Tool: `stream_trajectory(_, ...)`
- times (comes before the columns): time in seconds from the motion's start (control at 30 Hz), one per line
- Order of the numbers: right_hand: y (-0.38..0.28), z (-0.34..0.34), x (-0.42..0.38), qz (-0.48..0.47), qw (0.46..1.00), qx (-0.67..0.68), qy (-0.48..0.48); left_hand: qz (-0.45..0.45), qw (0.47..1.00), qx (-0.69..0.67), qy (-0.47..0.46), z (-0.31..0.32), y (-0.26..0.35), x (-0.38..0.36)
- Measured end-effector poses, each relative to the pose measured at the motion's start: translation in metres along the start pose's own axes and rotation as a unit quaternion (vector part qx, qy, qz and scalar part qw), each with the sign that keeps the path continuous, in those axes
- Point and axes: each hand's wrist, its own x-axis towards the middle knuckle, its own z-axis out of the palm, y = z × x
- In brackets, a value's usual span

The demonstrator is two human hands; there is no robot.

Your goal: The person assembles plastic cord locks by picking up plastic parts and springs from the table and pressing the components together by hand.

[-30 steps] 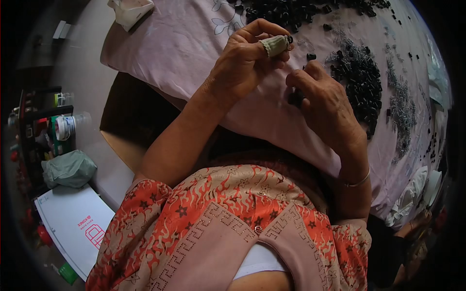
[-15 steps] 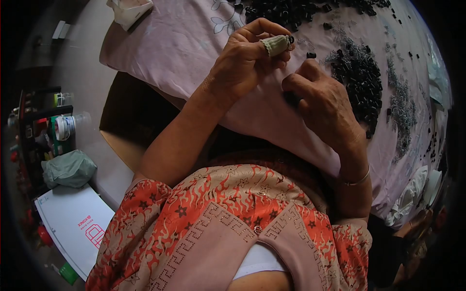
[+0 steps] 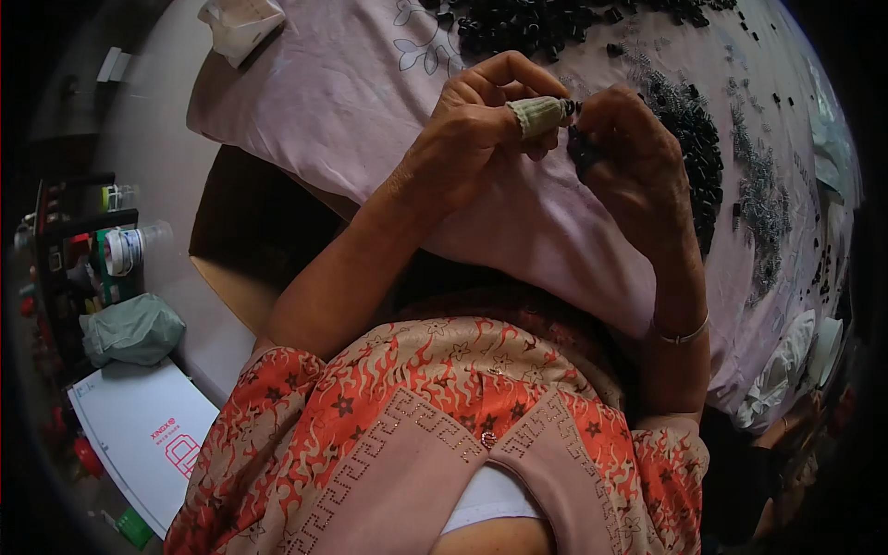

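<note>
My left hand (image 3: 476, 125) is closed in a pinch over the cloth, with a pale knitted finger cover (image 3: 536, 117) on its thumb. A small dark part (image 3: 571, 107) sits at its fingertips, too small to name. My right hand (image 3: 643, 162) is closed, its fingertips right up against that part. Something dark (image 3: 583, 153) shows at the right hand's fingers; whether it is worn or held I cannot make out. Behind the right hand lies a heap of small black plastic pieces (image 3: 700, 139). Small metal springs (image 3: 763, 227) are scattered to its right.
Pink cloth (image 3: 370, 102) covers the work surface. More black pieces (image 3: 527, 28) are heaped at the back. A whitish container (image 3: 240, 28) stands at the back left. Below the cloth's left edge is an open cardboard box (image 3: 222, 287). A grey-green bag (image 3: 134, 328) lies at left.
My right hand has moved up and left, so its fingertips meet the part at my left fingertips. My left hand has shifted slightly to the right.
</note>
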Motion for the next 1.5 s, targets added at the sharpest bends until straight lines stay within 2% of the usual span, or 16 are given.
stream_trajectory(0.07, 0.001, -0.001, 0.002, 0.039, 0.995, 0.086, -0.012, -0.001, 1.0, -0.006, 0.001, -0.002, 0.0, 0.0)
stream_trajectory(0.1, 0.002, -0.002, 0.003, 0.04, 0.995, 0.086, -0.011, -0.003, 1.0, -0.007, -0.025, -0.007, 0.0, 0.001)
stream_trajectory(0.17, 0.005, -0.003, 0.004, 0.092, 0.973, 0.212, -0.018, -0.004, 0.999, -0.009, -0.053, -0.012, -0.002, 0.001)
stream_trajectory(0.2, 0.006, -0.003, 0.004, 0.091, 0.973, 0.211, -0.017, -0.005, 0.999, -0.009, -0.054, -0.011, -0.002, 0.002)
stream_trajectory(0.27, 0.007, -0.003, 0.004, 0.074, 0.943, 0.324, -0.006, -0.005, 0.999, -0.01, -0.054, -0.009, -0.001, 0.001)
stream_trajectory(0.33, 0.007, -0.006, 0.005, 0.074, 0.93, 0.359, -0.009, -0.013, 1.0, -0.005, 0.009, 0.001, 0.002, 0.001)
stream_trajectory(0.37, 0.006, -0.006, 0.005, 0.074, 0.916, 0.393, -0.011, -0.013, 1.0, -0.005, 0.01, 0.001, 0.002, 0.0)
stream_trajectory(0.6, 0.01, -0.006, 0.004, 0.079, 0.91, 0.406, 0.0, -0.015, 1.0, 0.0, 0.014, 0.002, 0.001, 0.001)
stream_trajectory(0.7, 0.011, -0.009, 0.005, 0.086, 0.907, 0.411, -0.025, -0.014, 1.0, 0.014, 0.015, 0.002, 0.001, 0.001)
stream_trajectory(0.77, 0.013, -0.007, 0.005, 0.071, 0.863, 0.498, -0.046, -0.014, 1.0, 0.021, 0.017, 0.002, 0.0, 0.001)
stream_trajectory(1.07, 0.01, -0.001, 0.004, 0.122, 0.811, 0.569, -0.062, 0.002, 1.0, 0.011, 0.012, 0.005, 0.001, 0.0)
stream_trajectory(1.5, 0.007, 0.005, 0.002, 0.159, 0.811, 0.561, -0.05, 0.009, 1.0, 0.026, 0.007, 0.003, 0.001, 0.0)
